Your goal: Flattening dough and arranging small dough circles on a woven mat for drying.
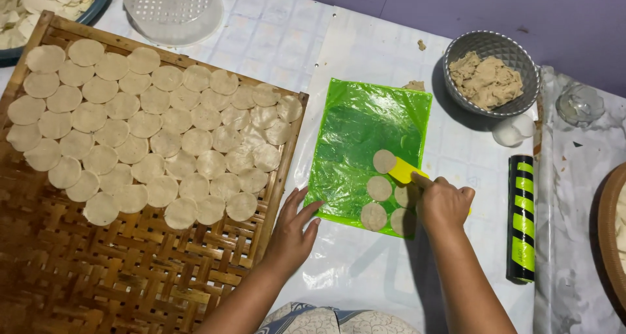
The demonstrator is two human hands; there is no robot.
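Head view shows our right hand (445,205) clenched on a yellow scraper (404,170) at a dough disc (384,161) on the green plastic sheet (365,122) — our left hand (293,233), released, presses the sheet's near edge on the surface (365,269).

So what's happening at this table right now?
A person is lifting thin dough discs off a green plastic sheet. The right hand holds a yellow scraper with its edge at one disc, while the left hand rests flat at the sheet's lower left corner. Beside it, a woven bamboo tray already carries rows of discs. A grey bowl of dough and a black-and-green roller sit to the right.
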